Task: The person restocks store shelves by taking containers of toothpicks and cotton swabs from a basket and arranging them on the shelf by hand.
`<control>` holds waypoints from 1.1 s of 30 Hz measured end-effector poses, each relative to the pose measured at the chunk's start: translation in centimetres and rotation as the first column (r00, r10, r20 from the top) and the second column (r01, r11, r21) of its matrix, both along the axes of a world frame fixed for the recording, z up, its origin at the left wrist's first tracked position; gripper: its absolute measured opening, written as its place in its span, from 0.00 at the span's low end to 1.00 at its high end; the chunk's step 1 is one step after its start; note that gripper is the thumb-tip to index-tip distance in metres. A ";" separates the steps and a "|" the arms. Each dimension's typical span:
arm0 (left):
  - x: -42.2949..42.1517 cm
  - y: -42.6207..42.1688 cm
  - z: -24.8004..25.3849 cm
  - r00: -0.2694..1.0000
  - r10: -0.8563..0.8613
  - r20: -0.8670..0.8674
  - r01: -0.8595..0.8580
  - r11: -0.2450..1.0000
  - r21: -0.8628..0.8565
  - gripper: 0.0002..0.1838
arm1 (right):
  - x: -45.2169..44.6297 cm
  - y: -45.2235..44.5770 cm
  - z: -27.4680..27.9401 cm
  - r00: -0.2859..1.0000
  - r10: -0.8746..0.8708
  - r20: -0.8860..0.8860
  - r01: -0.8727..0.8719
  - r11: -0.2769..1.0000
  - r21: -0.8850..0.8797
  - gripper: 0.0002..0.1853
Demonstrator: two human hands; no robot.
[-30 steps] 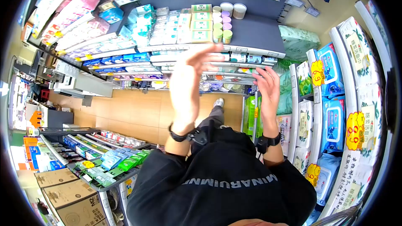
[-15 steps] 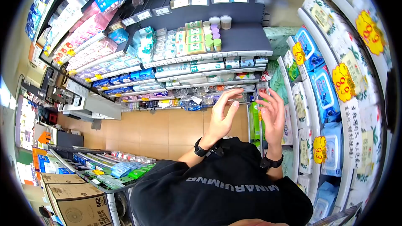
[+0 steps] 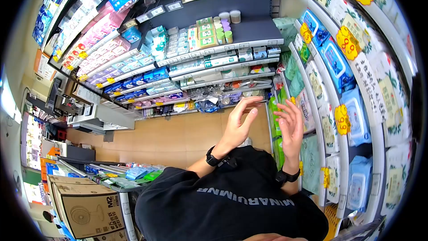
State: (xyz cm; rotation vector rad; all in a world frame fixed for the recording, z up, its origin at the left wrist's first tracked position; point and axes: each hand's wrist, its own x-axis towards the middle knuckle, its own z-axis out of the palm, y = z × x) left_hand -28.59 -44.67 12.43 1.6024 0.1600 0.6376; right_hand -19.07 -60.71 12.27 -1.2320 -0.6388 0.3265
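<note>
Shelving [image 3: 252, 27] holds lidded tubs [image 3: 227, 29], contents unclear, beyond left hand [image 3: 239, 125] and right hand [image 3: 291, 128].

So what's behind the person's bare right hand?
Past the bare right hand, bright green packages show on one side, a pink-and-white package on the other. Whatever sits behind its palm and fingers is covered; I can't tell.
</note>
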 end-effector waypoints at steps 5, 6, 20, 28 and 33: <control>-4.4 -2.8 -0.4 1.000 -0.020 0.003 0.020 1.000 0.000 0.19 | -5.3 -3.1 -0.4 1.000 -0.018 -0.026 0.018 1.000 0.006 0.28; -5.3 -3.4 -0.6 1.000 -0.012 0.004 0.012 1.000 -0.006 0.18 | -6.4 -3.9 -0.5 0.999 -0.018 -0.034 0.018 1.000 0.011 0.28; -14.5 -13.2 -2.2 0.969 -0.240 -0.049 0.232 0.963 -0.136 0.19 | -19.7 -14.7 0.5 0.970 -0.237 -0.060 0.228 0.965 -0.132 0.27; -13.7 -20.1 -2.0 0.874 -0.480 -0.082 0.463 0.871 -0.163 0.17 | -23.7 -22.2 1.7 0.870 -0.493 0.020 0.492 0.863 -0.117 0.23; -12.3 -25.2 -2.3 0.750 -0.650 -0.122 0.638 0.760 -0.124 0.15 | -26.6 -27.4 1.8 0.704 -0.709 0.039 0.710 0.703 -0.043 0.20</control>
